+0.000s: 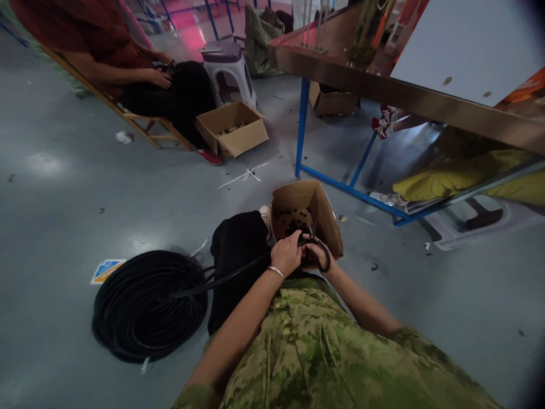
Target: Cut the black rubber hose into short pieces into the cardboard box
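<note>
My left hand [286, 254] is closed around a black tube [230, 276] that runs from a big black coil [147, 304] lying on the floor to my left. My right hand [315, 253] is closed on black-handled scissors [321, 250], with the blades at the tube's end. Both hands sit just over the near edge of an open cardboard box [327, 218] that holds several small black cut pieces [292, 220]. My knees in black trousers are under the hands.
Another person sits on a wooden chair [145, 122] at the back left, beside a second cardboard box [232, 129] and a plastic stool [227, 71]. A blue-legged table [383, 91] stands at the right, with yellow sacks [460, 176] under it.
</note>
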Motion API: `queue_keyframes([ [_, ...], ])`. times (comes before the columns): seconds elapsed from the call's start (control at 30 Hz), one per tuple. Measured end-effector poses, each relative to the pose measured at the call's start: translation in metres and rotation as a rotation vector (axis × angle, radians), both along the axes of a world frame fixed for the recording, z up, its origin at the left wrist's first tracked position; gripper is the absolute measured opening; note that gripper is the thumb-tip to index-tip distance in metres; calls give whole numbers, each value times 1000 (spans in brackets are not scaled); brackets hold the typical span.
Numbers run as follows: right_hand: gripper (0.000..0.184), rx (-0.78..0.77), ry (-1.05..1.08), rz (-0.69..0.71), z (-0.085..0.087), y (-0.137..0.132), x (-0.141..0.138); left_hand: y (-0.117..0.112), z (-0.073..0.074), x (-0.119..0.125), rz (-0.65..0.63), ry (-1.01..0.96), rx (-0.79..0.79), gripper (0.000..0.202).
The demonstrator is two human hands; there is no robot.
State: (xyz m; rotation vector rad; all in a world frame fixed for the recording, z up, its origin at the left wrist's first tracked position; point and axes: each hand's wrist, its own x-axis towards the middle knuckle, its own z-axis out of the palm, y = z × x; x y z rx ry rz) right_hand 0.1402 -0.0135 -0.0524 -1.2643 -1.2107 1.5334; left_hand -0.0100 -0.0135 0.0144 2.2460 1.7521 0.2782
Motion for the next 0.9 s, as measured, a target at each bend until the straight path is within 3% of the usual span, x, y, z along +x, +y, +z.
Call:
queue_keyframes([
  [0.1,46,-12,165,-58,22,10,-1,-1,1,0,-16,9,21,51],
  [0.2,34,48,106,-56,35,14,-5,0,2,0,-66,3,42,50],
  [0.37,33,4,95,-178,35,8,-14,-4,6,1,-141,56,12,50],
  [0.5,42,-100,189,-209,30,6,-14,-15,22,1,-196,139,16,41],
  [0.67,48,-113,233,-254,27,13,-5,-24,45,-12,-28,268,12,31],
  [0.9,49,-20,156,-202,47,20,2,-24,41,-18,-45,224,-22,34],
])
